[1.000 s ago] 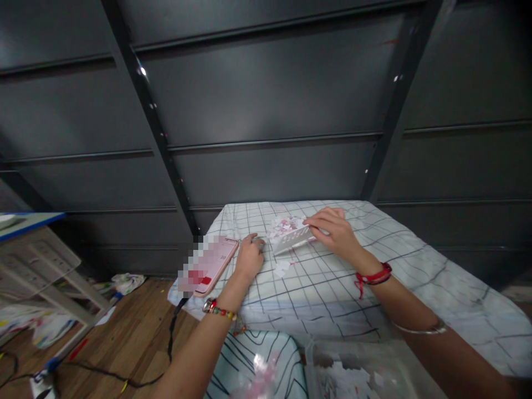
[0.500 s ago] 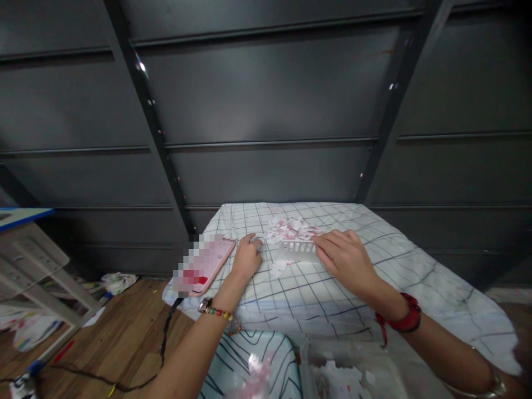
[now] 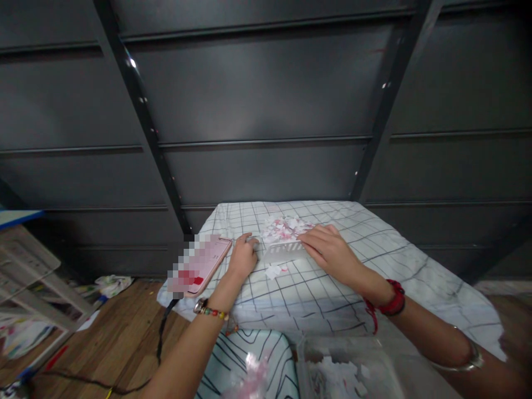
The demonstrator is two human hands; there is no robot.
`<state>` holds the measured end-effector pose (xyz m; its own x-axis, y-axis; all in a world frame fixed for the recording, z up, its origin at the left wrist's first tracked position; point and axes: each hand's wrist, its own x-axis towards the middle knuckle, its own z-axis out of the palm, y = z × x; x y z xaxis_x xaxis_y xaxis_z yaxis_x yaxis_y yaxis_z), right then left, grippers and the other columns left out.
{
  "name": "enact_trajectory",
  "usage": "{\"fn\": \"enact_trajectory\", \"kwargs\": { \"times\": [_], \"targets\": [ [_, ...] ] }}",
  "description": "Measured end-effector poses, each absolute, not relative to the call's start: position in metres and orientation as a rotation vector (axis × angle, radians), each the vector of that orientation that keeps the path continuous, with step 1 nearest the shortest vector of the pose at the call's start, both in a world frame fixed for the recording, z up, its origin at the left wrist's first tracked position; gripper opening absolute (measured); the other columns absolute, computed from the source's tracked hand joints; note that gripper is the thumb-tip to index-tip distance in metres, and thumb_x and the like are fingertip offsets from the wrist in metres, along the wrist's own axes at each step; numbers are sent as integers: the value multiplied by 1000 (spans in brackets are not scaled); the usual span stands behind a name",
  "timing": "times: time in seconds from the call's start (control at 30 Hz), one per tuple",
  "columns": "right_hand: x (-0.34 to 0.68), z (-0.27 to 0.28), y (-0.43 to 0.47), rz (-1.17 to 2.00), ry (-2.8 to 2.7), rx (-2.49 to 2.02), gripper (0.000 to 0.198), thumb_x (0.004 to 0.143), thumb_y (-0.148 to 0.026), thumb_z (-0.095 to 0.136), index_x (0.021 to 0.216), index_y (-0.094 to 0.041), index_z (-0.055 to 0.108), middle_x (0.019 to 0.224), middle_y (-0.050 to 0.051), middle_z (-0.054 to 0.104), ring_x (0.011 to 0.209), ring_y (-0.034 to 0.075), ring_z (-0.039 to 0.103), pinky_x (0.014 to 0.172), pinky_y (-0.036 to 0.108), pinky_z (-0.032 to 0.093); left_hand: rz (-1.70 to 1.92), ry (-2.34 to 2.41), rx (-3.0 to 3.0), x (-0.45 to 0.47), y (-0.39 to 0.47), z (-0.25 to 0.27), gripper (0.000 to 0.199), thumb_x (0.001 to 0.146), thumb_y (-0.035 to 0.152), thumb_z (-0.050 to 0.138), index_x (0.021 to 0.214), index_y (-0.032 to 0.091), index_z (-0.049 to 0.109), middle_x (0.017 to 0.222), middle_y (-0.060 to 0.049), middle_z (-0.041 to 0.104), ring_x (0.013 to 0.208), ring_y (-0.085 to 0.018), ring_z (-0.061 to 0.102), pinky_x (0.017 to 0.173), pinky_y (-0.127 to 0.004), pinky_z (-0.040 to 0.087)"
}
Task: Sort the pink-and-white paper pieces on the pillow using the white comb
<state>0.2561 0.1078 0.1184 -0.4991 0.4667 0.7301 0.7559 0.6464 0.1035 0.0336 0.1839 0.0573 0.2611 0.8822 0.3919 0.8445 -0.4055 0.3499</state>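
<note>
A small white slotted plastic basket (image 3: 285, 252) is on the checked cloth, with a heap of white and pink paper scraps (image 3: 286, 227) at its top. My right hand (image 3: 326, 246) grips the basket's right end, fingers together over the rim. My left hand (image 3: 244, 254) rests on the cloth just left of the basket, its fingers bent but apart and holding nothing. A few loose scraps (image 3: 274, 271) lie on the cloth in front of the basket.
A pink-edged phone (image 3: 214, 263) with a cable lies left of my left hand. Nearest me are a clear plastic box (image 3: 305, 360) containing paper pieces and a pale blue patterned cushion (image 3: 278, 354) bearing crinkled pink plastic (image 3: 253, 377). A dark panelled wall (image 3: 257, 94) stands behind.
The basket's near side has shifted slightly left with my right hand, and more of the loose scraps in front shows. The whole view has also slid a little. My left hand stays beside the basket.
</note>
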Motion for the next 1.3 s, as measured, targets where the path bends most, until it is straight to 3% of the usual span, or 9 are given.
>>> {"fn": "enact_trajectory", "kwargs": {
  "times": [0.93, 1.1, 1.3],
  "targets": [
    [314, 130, 89, -301, -2302, -932, 29, 79, -4, 34, 82, -23, 56, 75, 1, 64, 79, 16, 56, 76, 34, 37, 894, 1634, 2478, 34, 191, 51, 46, 65, -6, 40, 101, 12, 65, 127, -12, 50, 118, -25, 46, 104, -41, 36],
    [330, 135, 80, -358, -2270, -973, 26, 81, -8, 37, 82, -23, 58, 75, 1, 64, 76, 16, 56, 77, 34, 39, 897, 1244, 2679, 41, 176, 62, 40, 77, 1, 40, 107, 17, 61, 130, -8, 48, 125, -21, 40, 106, -39, 33],
    [332, 126, 73, -518, -2225, -1102, 26, 82, -6, 39, 87, -22, 59, 78, 2, 65, 78, 16, 56, 73, 32, 37, 591, 623, 2870, 52, 151, 79, 34, 84, 25, 51, 118, 20, 56, 134, -7, 47, 127, -20, 38, 108, -36, 30]
  ]
}}
